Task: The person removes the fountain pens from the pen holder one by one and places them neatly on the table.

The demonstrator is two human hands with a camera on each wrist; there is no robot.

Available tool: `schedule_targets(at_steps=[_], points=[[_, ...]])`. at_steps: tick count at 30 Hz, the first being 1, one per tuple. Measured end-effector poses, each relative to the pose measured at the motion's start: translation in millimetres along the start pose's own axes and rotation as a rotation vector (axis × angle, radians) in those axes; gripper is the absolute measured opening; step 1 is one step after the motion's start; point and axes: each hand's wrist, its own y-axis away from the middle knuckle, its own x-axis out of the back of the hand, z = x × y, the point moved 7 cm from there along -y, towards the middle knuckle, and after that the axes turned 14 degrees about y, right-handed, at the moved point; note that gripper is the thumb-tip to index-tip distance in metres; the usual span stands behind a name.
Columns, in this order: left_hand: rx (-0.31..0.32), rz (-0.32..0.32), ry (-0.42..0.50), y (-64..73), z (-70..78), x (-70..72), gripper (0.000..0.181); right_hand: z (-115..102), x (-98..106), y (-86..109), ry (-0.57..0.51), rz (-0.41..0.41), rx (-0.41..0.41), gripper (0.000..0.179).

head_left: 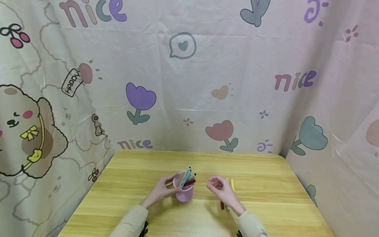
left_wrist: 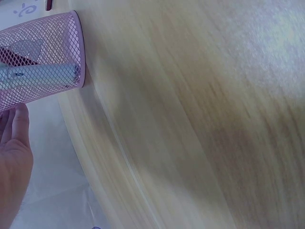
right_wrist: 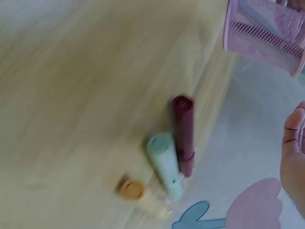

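My left hand [head_left: 164, 188] grips a pink mesh pen cup [head_left: 185, 196] from its left side, with the thumb at the front near the rim. Inside the cup stand several markers, among them a light blue marker [head_left: 185, 177] and a dark red marker [head_left: 189, 182]. In the left wrist view the mesh cup [left_wrist: 52, 52] shows a pale marker through its wall. My right hand [head_left: 224, 191] hovers right of the cup, fingers loosely curved and holding nothing. Beneath it on the table lie a dark red marker [right_wrist: 183, 126], a pale green marker [right_wrist: 163, 155] and a yellow marker [head_left: 232, 185].
The wood-grain table [head_left: 142, 164] has its back edge against a printed cloth [head_left: 183, 98]. More of this cloth hangs at the left and right sides. The loose markers lie side by side, right of the cup.
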Motion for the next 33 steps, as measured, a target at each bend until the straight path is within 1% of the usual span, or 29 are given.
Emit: schedule_targets(at_steps=[2,5,9,12,19,22,24,31,33], points=[[0.000,0.001,0.000,-0.3,-0.6,-0.1,0.079,-4,-5,-2.9,-0.002,-0.006,0.025,0.025],[-0.002,0.001,0.000,-0.4,-1.1,0.2,0.079,-11,-13,-7.2,-0.007,-0.024,0.087,0.027],[-0.005,-0.001,-0.001,-0.1,-0.5,0.0,0.080,-38,-14,-5.8,-0.018,-0.049,0.146,0.028],[0.000,-0.001,-0.001,0.1,0.4,-0.6,0.080,-56,-13,-4.9,-0.015,-0.061,0.159,0.028],[0.007,0.002,-0.019,0.1,0.9,-0.9,0.080,-64,-20,-8.4,-0.001,-0.062,0.192,0.028],[0.000,0.001,-0.029,0.3,1.6,-1.0,0.080,-65,-24,-9.7,0.011,-0.068,0.204,0.028],[-0.006,0.000,-0.033,0.3,2.1,-0.9,0.080,-62,-27,-11.9,0.018,-0.070,0.201,0.027],[-0.003,0.006,-0.046,-0.2,0.9,-1.0,0.082,-37,-42,-21.5,0.100,-0.047,0.190,0.025],[-0.001,0.006,-0.039,-0.2,1.0,-1.3,0.082,-34,-44,-22.6,0.103,-0.050,0.193,0.025]])
